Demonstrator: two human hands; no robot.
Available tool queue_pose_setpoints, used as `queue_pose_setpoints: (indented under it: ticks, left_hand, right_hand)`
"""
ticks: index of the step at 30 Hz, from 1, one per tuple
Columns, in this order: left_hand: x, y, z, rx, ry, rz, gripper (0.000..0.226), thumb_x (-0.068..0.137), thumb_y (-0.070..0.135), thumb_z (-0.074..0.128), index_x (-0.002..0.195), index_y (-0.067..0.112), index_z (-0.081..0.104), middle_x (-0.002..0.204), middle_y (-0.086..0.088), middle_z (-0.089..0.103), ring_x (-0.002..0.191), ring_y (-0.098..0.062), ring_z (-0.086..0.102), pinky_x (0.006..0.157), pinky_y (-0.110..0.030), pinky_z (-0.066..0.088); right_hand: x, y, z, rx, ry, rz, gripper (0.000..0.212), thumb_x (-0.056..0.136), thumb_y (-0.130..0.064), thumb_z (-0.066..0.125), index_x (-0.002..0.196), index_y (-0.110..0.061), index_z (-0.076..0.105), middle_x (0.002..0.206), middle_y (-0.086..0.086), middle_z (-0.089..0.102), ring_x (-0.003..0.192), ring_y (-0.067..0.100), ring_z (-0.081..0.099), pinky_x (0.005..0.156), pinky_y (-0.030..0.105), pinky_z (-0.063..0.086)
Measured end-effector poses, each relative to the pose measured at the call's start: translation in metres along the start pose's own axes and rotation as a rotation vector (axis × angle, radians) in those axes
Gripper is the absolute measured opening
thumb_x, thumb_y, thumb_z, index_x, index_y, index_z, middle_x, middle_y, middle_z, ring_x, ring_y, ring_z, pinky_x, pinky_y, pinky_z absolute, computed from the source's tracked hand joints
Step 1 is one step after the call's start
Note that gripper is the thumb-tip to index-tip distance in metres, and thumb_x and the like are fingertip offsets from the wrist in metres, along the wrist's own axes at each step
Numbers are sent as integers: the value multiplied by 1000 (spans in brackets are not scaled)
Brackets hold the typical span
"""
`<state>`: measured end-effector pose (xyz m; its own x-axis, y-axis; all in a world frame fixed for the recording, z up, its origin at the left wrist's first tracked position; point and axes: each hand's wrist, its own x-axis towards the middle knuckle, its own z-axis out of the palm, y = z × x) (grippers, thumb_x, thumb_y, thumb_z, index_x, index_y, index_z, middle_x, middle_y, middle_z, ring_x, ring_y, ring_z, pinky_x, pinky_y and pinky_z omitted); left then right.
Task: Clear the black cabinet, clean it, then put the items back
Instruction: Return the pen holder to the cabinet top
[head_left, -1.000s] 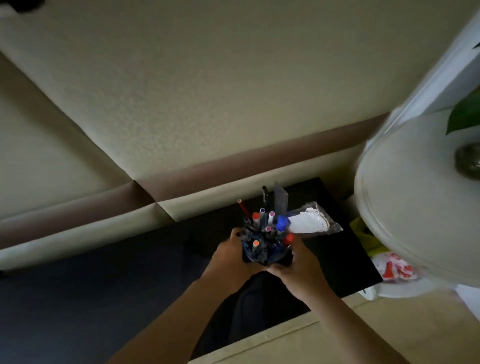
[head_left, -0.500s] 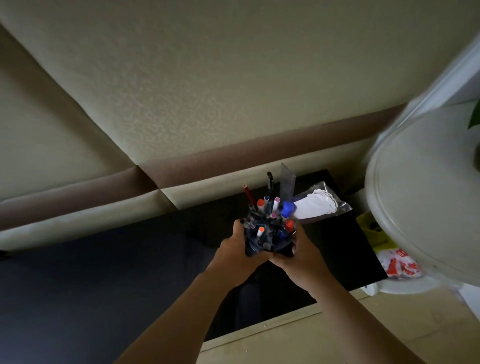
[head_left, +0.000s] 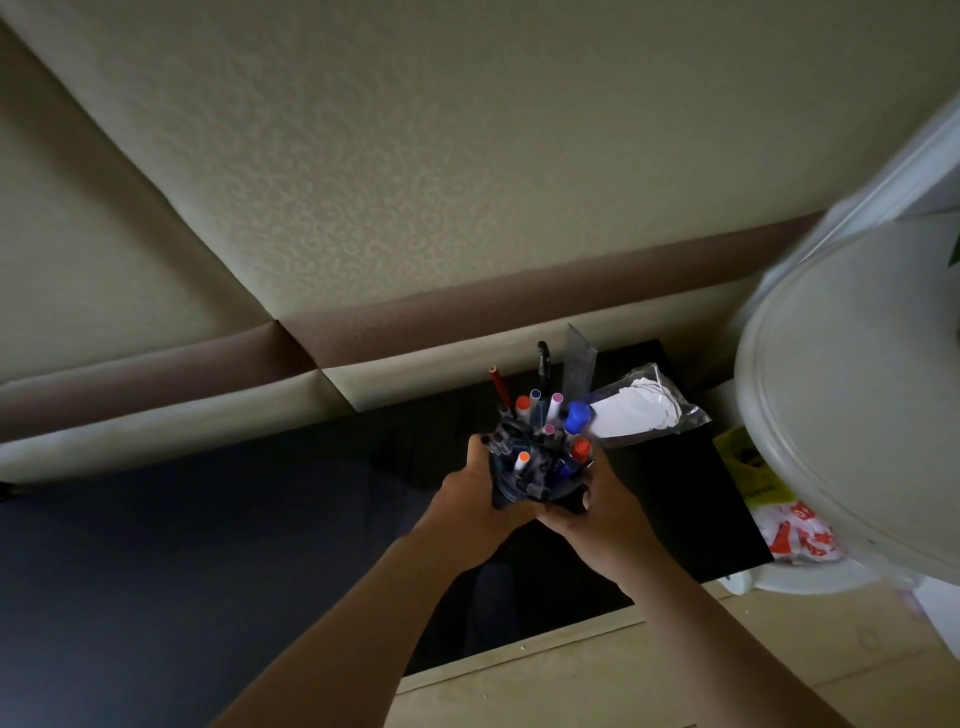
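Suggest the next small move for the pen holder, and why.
Probably carry the pen holder off the black cabinet, kept upright: left hand and right hand grip it, loose pens stick out, and a plastic bag lies on top uncleared.

The single wide-angle view sits on the person's head, looking forward and steeply down, close above the cabinet (head_left: 675, 493) and facing the wall (head_left: 467, 156) behind it.
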<state>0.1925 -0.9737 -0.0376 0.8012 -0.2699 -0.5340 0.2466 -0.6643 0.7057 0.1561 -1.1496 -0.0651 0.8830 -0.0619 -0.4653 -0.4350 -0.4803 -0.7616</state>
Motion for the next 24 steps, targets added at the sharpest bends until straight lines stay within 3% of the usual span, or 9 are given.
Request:
queue_pose_setpoints:
  ticks: [3, 9, 12, 14, 17, 21, 24]
  left_hand:
    - [0, -1, 0, -6, 0, 4, 76, 84, 38, 77, 139, 26, 26, 132, 9, 58, 102, 2, 51, 68, -7, 38]
    - [-2, -2, 1, -27, 8, -15, 74, 81, 39, 80, 130, 31, 25, 132, 8, 58, 103, -1, 55, 69, -6, 40]
    - [-8, -5, -3, -38, -5, -9, 82, 79, 40, 81, 139, 31, 26, 139, 8, 51, 118, -4, 50, 85, -14, 42]
    - [-18, -9, -9, -2, -34, -23, 94, 80, 38, 81, 150, 30, 18, 147, 4, 45, 123, -7, 44, 95, -21, 40]
    - [-37, -12, -24, 68, -44, -80, 100, 80, 42, 80, 153, 36, 12, 151, -4, 40, 132, -21, 47, 102, -32, 44]
    - [-76, 4, -49, 92, 32, -127, 96, 80, 49, 78, 153, 36, 17, 153, -6, 39, 136, -24, 43, 110, -40, 43]
    - [-120, 38, -81, 73, 89, -105, 89, 83, 50, 75, 152, 36, 21, 152, -4, 40, 135, -22, 44, 107, -35, 42]
  right_hand:
    - [0, 0, 0, 2, 0, 0, 74, 77, -42, 84, 136, -45, 40, 129, -23, 60, 122, 0, 53, 97, 21, 39]
    - [-6, -5, -1, -29, -2, 33, 74, 80, -41, 82, 140, -43, 39, 131, -23, 59, 126, 5, 55, 95, 21, 42]
    - [-12, -4, -6, -46, 0, 71, 77, 82, -30, 82, 143, -44, 37, 140, -24, 50, 138, 13, 45, 107, 30, 39]
    - [-22, -7, -10, -67, 5, 128, 89, 85, -20, 80, 151, -44, 26, 151, -16, 42, 145, 20, 38, 112, 37, 37]
    - [-40, -20, -13, -145, -24, 159, 94, 90, -24, 75, 159, -36, 12, 161, -4, 33, 147, 24, 36, 112, 38, 38]
    - [-74, -50, -18, -166, -9, 161, 86, 93, -31, 70, 160, -33, 15, 161, -1, 34, 146, 25, 37, 112, 39, 39]
    - [-111, -84, -35, -115, 40, 171, 79, 94, -37, 68, 158, -33, 23, 160, 2, 36, 143, 28, 41, 110, 43, 42]
